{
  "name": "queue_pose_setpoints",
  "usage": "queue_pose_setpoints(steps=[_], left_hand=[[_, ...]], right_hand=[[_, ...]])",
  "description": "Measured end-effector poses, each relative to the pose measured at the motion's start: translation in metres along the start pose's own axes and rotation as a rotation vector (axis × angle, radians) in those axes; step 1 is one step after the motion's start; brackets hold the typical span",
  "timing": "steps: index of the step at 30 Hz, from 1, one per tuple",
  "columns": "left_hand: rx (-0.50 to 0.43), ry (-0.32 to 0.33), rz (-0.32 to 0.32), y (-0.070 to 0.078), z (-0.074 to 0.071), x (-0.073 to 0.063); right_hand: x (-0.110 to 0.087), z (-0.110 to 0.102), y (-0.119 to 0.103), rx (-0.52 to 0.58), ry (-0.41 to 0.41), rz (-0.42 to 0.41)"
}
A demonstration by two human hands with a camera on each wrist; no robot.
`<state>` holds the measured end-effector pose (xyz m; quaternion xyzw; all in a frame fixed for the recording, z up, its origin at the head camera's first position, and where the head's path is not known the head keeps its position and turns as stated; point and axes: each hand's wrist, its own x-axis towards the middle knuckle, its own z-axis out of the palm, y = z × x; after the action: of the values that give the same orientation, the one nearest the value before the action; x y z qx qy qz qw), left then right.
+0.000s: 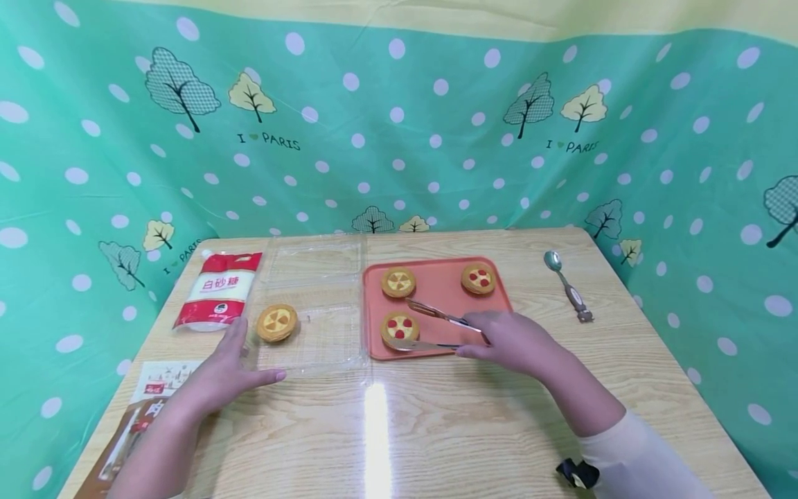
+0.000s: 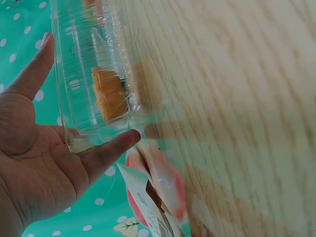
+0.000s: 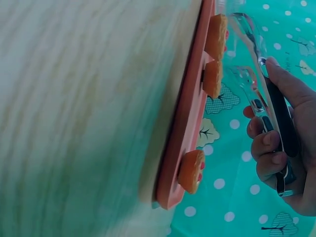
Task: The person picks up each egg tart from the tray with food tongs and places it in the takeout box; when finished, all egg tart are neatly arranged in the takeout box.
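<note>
Nearest, a pale sleeve [image 1: 642, 457] leads to the right hand [image 1: 514, 344], gripping tongs [image 1: 430, 311] spread above a red-topped tart [image 1: 400, 327] on the pink tray [image 1: 439, 284]. Three tarts are left there; one already sits in the clear container [image 1: 330, 333], beside the splayed left hand [image 1: 226, 376].

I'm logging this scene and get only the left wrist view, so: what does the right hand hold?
Observer: The right hand holds tongs.
Operator: What are they nearest to?
Observer: Their tips are nearest the front tart, which has red spots; I can't tell whether they touch it.
Operator: And anything to the right of the tray?
Observer: Yes, a spoon lies there on the table.
</note>
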<state>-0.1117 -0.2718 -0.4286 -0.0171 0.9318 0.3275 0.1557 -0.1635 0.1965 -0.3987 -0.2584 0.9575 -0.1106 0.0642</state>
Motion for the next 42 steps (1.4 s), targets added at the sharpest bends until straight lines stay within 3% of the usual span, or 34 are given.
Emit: queue_pose_setpoints(steps=[42], left_hand=[[-0.018,0.004,0.003,-0.001,0.0,0.001]], right_hand=[[0.018,0.031,-0.006,-0.058,-0.022,-0.016]])
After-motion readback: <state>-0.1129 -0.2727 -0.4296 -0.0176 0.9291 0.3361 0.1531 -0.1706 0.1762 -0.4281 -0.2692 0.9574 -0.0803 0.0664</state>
